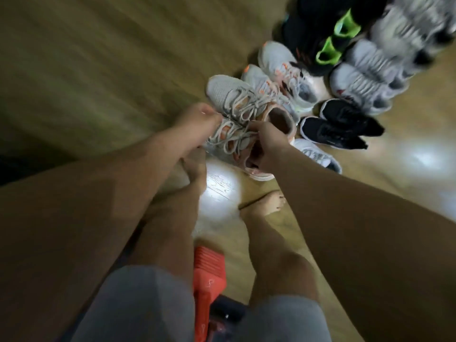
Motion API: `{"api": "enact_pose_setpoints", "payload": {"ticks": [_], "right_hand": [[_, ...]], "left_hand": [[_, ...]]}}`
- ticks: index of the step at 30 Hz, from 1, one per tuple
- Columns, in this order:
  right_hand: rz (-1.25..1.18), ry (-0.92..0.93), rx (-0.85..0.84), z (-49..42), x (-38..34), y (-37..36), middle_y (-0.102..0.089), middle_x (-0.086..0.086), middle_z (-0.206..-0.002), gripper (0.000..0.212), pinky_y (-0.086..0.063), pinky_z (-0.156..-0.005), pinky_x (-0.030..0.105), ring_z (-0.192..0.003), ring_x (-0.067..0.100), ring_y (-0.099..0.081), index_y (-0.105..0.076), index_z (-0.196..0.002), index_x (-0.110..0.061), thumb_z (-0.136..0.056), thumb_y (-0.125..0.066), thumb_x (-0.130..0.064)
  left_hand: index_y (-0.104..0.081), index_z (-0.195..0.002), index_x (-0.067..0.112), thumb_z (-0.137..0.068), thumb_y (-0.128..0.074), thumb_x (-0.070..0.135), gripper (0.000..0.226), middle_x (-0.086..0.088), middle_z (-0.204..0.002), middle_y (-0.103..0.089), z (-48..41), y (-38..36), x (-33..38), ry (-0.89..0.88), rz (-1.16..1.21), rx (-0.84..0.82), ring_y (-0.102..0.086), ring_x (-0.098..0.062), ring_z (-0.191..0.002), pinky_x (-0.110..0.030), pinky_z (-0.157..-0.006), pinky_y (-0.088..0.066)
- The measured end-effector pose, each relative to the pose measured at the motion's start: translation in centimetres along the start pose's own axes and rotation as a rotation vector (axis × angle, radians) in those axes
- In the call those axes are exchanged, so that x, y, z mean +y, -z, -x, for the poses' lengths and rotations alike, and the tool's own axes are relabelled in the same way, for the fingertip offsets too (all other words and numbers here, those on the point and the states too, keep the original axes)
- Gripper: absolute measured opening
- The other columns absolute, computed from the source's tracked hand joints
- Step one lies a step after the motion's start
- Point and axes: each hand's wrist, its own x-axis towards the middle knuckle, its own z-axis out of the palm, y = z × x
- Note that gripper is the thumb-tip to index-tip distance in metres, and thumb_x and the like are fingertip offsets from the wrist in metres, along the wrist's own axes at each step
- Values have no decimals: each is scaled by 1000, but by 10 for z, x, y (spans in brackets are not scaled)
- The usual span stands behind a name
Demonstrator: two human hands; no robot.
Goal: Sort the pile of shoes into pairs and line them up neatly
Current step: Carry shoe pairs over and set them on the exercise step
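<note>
On the glossy wooden floor (98, 70), the left hand (197, 119) curls round the laced toe of a grey mesh sneaker (229, 141); the right hand (267, 144) grips its padded pink collar.

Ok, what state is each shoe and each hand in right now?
Left hand: holds the front of the pink-lined shoes.
Right hand: grips their heel end.
Pink-lined shoes: held side by side.
Black shoes: side by side on the floor.
Grey shoe: on the floor, partly hidden.
</note>
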Motion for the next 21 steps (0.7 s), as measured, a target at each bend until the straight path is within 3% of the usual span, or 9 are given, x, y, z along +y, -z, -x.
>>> {"api": "enact_pose_setpoints", "payload": {"ticks": [4, 7, 9, 10, 11, 12, 14, 18, 21], "right_hand": [[-107, 44, -86, 160, -53, -43, -73, 11, -108, 55, -57, -70, 42, -96, 33, -70, -63, -121, -13, -73, -69, -39], [-147, 87, -113, 248, -89, -84, -71, 9, -112, 72, -54, -73, 47, -100, 34, -67, -60, -125, -17, -59, -74, -43], [-203, 133, -166, 306, -110, -115, -72, 10, -111, 67, -52, -80, 47, -101, 33, -68, -61, -122, -14, -62, -74, -39], [-223, 154, -200, 332, -118, -129, -74, 12, -104, 54, -53, -83, 43, -99, 32, -69, -64, -115, -10, -69, -72, -36], [-233, 184, -246, 356, -126, -141, -75, 14, -87, 35, -55, -77, 36, -87, 28, -72, -67, -100, -4, -78, -68, -32], [-250, 203, -300, 374, -134, -151, -70, 14, -64, 27, -56, -62, 28, -64, 25, -71, -64, -80, -2, -87, -62, -28], [-299, 207, -403, 398, -156, -174, -53, 10, -39, 38, -47, -40, 22, -35, 21, -57, -52, -63, -3, -94, -53, -23], [-254, 233, -484, 421, -202, -230, -68, 16, -64, 31, -49, -60, 35, -50, 29, -67, -64, -85, 0, -90, -51, -27], [-230, 188, -526, 424, -243, -268, -67, 19, -66, 28, -54, -51, 35, -46, 31, -65, -62, -92, 0, -90, -49, -25]], "left_hand": [[-64, -99, 20, -75, -59, 38, 31, -8, -102, -70, 107, 108, 68, -134, 78, 129, -65, -25, -93, -37, -89, -51], [-65, -106, 21, -83, -61, 37, 29, -3, -107, -69, 169, 179, 97, -219, 117, 271, -64, -24, -99, -35, -91, -51], [-66, -110, 20, -89, -61, 34, 26, 0, -110, -69, 198, 217, 106, -256, 151, 366, -63, -20, -100, -30, -87, -49], [-67, -110, 20, -90, -60, 33, 25, 0, -109, -69, 209, 232, 109, -261, 178, 401, -63, -19, -100, -29, -84, -48], [-67, -109, 21, -89, -61, 31, 24, 0, -109, -69, 216, 247, 113, -271, 209, 434, -63, -19, -99, -29, -83, -48], [-66, -109, 21, -89, -61, 30, 22, 0, -108, -69, 222, 261, 117, -282, 239, 459, -63, -19, -99, -29, -84, -48], [-66, -109, 21, -89, -61, 28, 21, 1, -107, -68, 226, 289, 132, -304, 290, 498, -62, -18, -98, -30, -85, -49], [-64, -115, 19, -92, -60, 30, 26, 5, -103, -63, 219, 346, 165, -344, 318, 560, -59, -13, -96, -25, -82, -45], [-66, -113, 18, -91, -61, 30, 26, 3, -106, -65, 202, 393, 189, -328, 322, 597, -59, -13, -98, -25, -83, -45]]}}
